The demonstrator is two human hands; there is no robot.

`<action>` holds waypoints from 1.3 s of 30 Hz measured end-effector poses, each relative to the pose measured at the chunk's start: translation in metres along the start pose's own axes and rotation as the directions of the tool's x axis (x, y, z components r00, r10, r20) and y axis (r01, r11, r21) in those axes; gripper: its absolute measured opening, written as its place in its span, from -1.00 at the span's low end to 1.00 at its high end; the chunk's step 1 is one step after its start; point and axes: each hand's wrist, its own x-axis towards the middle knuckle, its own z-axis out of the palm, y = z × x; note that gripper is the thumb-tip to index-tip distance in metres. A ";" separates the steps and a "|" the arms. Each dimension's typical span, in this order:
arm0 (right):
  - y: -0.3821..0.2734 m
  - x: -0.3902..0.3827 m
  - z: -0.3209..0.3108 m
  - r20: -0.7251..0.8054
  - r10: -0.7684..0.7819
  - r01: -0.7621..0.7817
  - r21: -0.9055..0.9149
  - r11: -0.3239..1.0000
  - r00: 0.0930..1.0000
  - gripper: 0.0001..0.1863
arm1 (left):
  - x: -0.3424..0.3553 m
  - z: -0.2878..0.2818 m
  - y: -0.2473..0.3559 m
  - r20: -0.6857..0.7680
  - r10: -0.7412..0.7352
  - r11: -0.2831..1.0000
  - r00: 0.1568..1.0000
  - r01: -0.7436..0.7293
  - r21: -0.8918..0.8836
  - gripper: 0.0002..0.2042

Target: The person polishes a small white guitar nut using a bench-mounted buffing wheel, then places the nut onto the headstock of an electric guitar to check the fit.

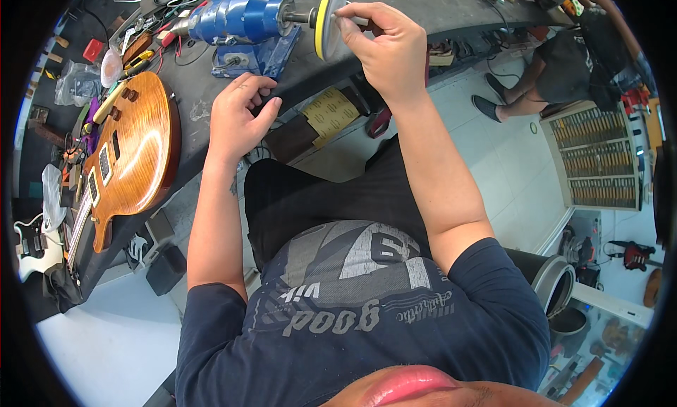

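Note:
My right hand (384, 51) grips the round yellow-edged pad disc (325, 27) at its pale face, thumb and fingertips near the spindle. The disc sits upright on the shaft of a blue bench motor (233, 17) with a blue mount (255, 58). Just below that mount, at the bench edge, my left hand (243, 114) is empty, its fingers loosely bent and its thumb apart. A glossy amber electric guitar (137, 160) lies to the left on the dark workbench (197, 104).
Tools, wires and bags (77, 82) clutter the bench's left part. A person's legs (522, 89) in dark shoes are at the upper right, beside a rack of small tools (592, 156). A yellow sheet (328, 114) lies below the bench. A black cylinder (543, 280) stands behind my right arm.

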 end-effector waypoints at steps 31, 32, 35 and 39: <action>-0.041 -0.056 -0.030 0.242 0.224 -0.314 0.865 0.392 0.944 -0.83 | -0.001 0.001 0.001 -0.005 -0.024 1.000 1.000 0.024 -0.001 -0.74; -0.042 -0.056 -0.032 0.281 0.184 -0.321 0.917 0.239 0.942 -0.82 | -0.001 0.000 0.000 -0.007 -0.020 1.000 1.000 0.020 -0.003 -0.74; -0.042 -0.058 -0.036 0.294 0.132 -0.316 0.926 0.206 0.947 -0.79 | -0.003 0.000 -0.001 -0.023 0.014 0.999 1.000 -0.014 0.030 -0.73; -0.046 -0.060 -0.037 0.306 0.125 -0.323 0.934 0.153 0.944 -0.79 | -0.004 0.000 0.002 -0.027 0.011 1.000 1.000 -0.010 0.027 -0.73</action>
